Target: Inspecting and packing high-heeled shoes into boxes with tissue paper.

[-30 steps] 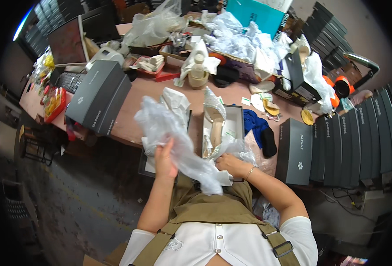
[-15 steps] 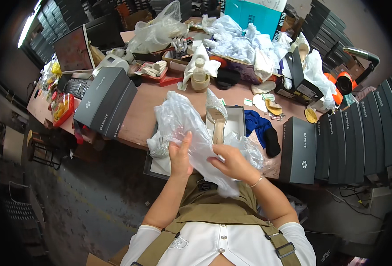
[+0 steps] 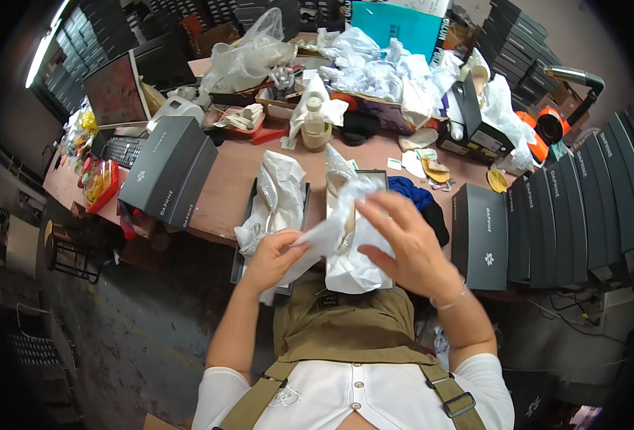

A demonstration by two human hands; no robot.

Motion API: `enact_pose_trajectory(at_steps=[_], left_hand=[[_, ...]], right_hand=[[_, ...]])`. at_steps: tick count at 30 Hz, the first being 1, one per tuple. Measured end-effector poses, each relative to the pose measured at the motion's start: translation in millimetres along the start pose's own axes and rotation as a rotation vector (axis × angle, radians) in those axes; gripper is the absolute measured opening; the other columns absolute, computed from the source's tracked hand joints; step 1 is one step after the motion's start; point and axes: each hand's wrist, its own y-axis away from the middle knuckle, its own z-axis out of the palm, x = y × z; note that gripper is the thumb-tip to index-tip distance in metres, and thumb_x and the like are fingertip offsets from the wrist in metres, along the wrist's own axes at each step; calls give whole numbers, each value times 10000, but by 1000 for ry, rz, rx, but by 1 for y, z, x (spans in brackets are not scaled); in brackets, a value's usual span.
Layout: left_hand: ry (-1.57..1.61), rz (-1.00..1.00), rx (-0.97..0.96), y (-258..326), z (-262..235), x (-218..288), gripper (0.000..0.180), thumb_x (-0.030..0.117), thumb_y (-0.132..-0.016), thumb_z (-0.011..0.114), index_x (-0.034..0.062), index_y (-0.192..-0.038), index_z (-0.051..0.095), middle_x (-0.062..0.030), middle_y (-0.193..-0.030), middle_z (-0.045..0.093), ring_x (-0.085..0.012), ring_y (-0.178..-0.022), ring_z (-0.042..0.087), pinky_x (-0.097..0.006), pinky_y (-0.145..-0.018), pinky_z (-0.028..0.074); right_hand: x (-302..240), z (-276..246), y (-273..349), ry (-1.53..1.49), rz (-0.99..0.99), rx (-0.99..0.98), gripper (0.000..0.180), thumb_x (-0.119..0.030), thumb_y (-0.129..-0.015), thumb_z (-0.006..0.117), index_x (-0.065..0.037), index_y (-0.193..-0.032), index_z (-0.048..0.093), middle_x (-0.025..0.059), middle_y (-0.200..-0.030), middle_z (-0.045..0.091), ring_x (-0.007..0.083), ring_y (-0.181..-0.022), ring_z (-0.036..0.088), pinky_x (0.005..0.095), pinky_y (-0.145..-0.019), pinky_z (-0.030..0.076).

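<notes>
— What's different from half a second back?

— The white tissue paper (image 3: 346, 247) was held up in a tall bunch then; now it is lower, drawn across the open shoe box (image 3: 353, 215) at the near edge of the bench (image 3: 224, 179).

— And the left hand (image 3: 272, 259)?

— Fingers curled together, pinching one end of the paper, just in front of the second box (image 3: 274, 208).

— The right hand (image 3: 406, 247)?

— Spread wide, palm down, fingers resting on the paper over the pale shoe (image 3: 340, 172) in the box. A closed dark box (image 3: 479, 236) stands just beside it.
</notes>
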Motion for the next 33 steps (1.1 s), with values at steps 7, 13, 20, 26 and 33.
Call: enact_pose_trajectory(at_steps=[7, 13, 20, 26, 33], left_hand=[[-358, -42, -344, -5, -29, 47, 135, 76, -850, 609, -19, -941, 640, -104, -800, 606, -174, -751, 572, -303, -691, 448], [-346, -256, -123, 18, -60, -28, 189, 130, -828, 649, -24, -931, 611, -84, -754, 611, -135, -710, 546, -295, -687, 459], [289, -401, 71, 33, -63, -51, 103, 97, -847, 675, 11, -879, 628, 26, -772, 596, -39, -706, 519, -210, -635, 432], [305, -514, 24, 37, -86, -55, 96, 95, -873, 666, 37, -930, 615, 12, -845, 627, -55, -758, 575, -218, -673, 465], [339, -413, 263, 42, -68, -81, 142, 121, -901, 645, 25, -994, 598, -14, -911, 640, -88, -820, 595, -241, -750, 481]], right_hand=[[61, -3, 7, -207, 189, -513, 189, -38, -771, 606, 7, -954, 598, 181, -802, 628, 328, -774, 628, 386, -762, 482], [95, 0, 50, -198, 396, -383, 202, -49, -745, 571, 25, -929, 612, 213, -804, 632, 356, -766, 626, 385, -694, 497], [131, 11, 89, -1074, 932, 91, 138, -1, -798, 596, -6, -935, 575, 34, -826, 624, 112, -727, 605, 245, -637, 490], [140, 14, 96, -1053, 852, 237, 131, -99, -894, 644, -12, -969, 582, 13, -870, 618, 76, -760, 578, 219, -674, 488], [144, 7, 119, -738, 876, 215, 197, -203, -936, 598, -21, -862, 617, -49, -709, 548, 30, -636, 460, 202, -577, 398]])
